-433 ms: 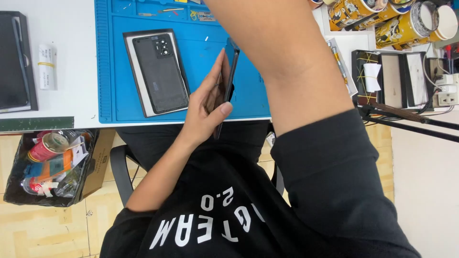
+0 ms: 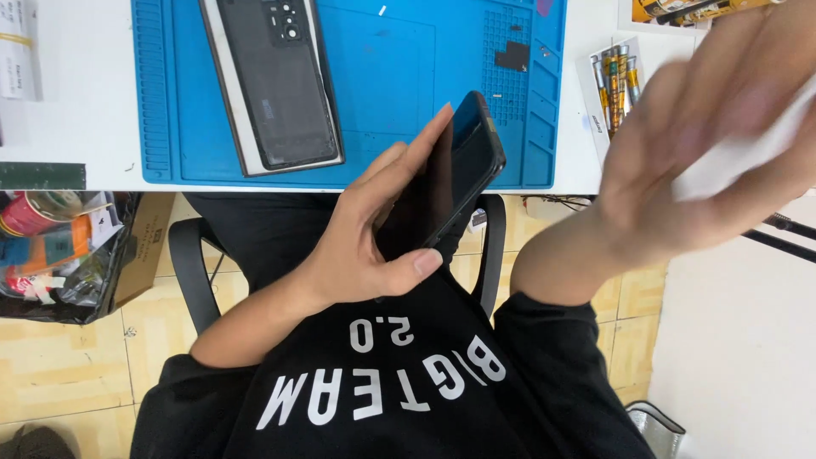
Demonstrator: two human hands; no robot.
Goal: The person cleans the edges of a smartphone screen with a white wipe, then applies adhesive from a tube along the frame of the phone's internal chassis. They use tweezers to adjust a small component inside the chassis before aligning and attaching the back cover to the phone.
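Phone [image 2: 450, 178] sits clamped in the left hand [image 2: 374, 229], thumb on its near edge, fingers along the far edge, long axis slanting up and right over the mat [image 2: 382, 68] edge. Right hand [image 2: 722, 144], blurred, hovers apart to its right, curled around a white wipe [image 2: 748, 153].
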